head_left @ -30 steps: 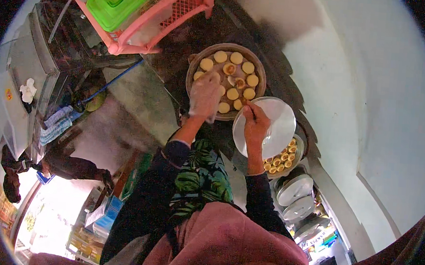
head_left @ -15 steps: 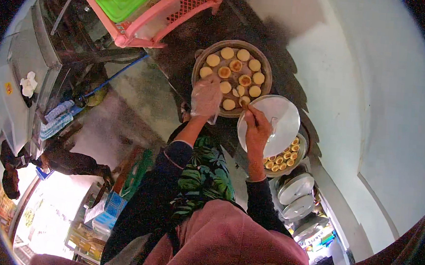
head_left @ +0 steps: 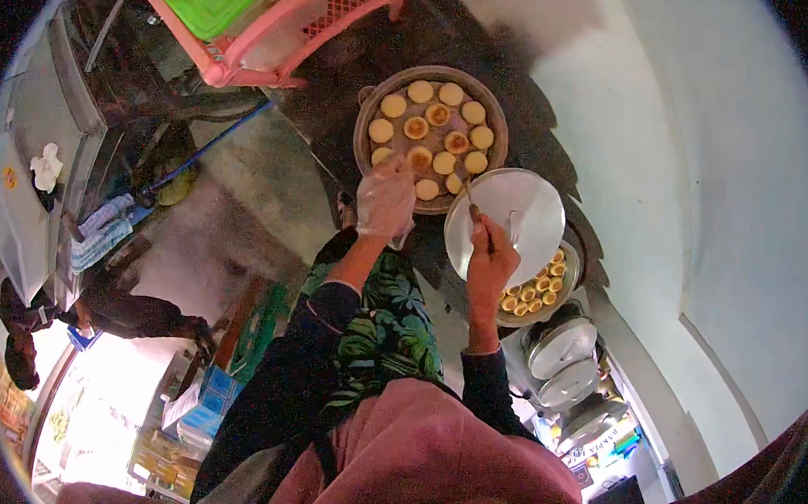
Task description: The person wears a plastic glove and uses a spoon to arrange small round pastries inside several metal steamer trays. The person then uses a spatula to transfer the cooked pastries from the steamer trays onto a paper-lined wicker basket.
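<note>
A round metal pan (head_left: 364, 127) with a thick rim holds small round cakes, some pale and some browned on top. My left hand (head_left: 386, 200), in a clear plastic glove, hovers over the pan's near left edge with loosely bent fingers, holding nothing I can see. Just beyond its fingers lies a browned cake (head_left: 420, 157). My right hand (head_left: 491, 263) grips a thin spatula (head_left: 470, 193) with a dark handle. The spatula's tip is among the pale cakes at the pan's near right side. Beneath my right hand is a large round metal lid (head_left: 531, 209) with a handle.
The lid partly covers a second pan (head_left: 565, 296) of browned cakes. More round lids (head_left: 566, 349) lie nearer on the right, along a pale wall (head_left: 651, 204). A pink plastic rack (head_left: 249, 49) with a green lid (head_left: 217, 0) stands far left. A metal cabinet (head_left: 66, 125) is at left.
The view has shifted slightly. The cake beside my left fingers now shows a browned top where a pale one showed. A tilted cake near the spatula now lies flat, and the spatula's shaft is more visible.
</note>
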`<action>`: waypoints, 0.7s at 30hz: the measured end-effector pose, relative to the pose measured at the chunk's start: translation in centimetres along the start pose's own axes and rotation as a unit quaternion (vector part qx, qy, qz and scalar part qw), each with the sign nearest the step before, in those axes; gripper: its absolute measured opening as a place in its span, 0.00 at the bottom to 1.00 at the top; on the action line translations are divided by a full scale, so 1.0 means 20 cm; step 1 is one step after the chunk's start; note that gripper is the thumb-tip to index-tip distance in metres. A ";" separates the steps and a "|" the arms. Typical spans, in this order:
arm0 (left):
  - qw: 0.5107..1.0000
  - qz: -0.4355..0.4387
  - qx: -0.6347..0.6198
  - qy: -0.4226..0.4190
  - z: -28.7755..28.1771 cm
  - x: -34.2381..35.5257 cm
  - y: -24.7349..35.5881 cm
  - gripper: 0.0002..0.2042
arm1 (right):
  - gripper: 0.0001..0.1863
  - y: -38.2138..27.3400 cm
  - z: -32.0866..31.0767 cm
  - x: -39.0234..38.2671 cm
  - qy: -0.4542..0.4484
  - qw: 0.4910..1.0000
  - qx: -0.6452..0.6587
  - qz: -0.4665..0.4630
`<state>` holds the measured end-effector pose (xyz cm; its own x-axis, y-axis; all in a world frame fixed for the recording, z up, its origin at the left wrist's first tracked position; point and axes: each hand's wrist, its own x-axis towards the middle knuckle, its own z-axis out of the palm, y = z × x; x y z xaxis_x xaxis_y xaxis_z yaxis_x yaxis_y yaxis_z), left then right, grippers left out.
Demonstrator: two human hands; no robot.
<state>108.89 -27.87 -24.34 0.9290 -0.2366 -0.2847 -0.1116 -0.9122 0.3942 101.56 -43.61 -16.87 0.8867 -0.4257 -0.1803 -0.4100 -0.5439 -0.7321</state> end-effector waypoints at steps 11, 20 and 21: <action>0.997 0.073 0.017 0.010 0.19 0.04 0.09 0.08 | 0.11 -0.01 0.02 0.00 -0.027 0.996 -0.081 -0.011; 0.994 0.023 -0.080 0.074 0.11 -0.01 0.03 0.13 | 0.11 0.01 0.00 0.01 -0.008 0.997 -0.066 -0.039; 0.993 0.064 -0.062 0.074 0.13 0.00 0.02 0.13 | 0.12 0.02 0.02 0.02 0.004 0.994 -0.081 -0.068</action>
<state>107.86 -29.08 -26.51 0.9529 -0.2871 -0.0973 -0.1955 -0.8274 0.5265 101.87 -43.71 -17.47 0.9346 -0.3463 -0.0812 -0.3167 -0.7062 -0.6332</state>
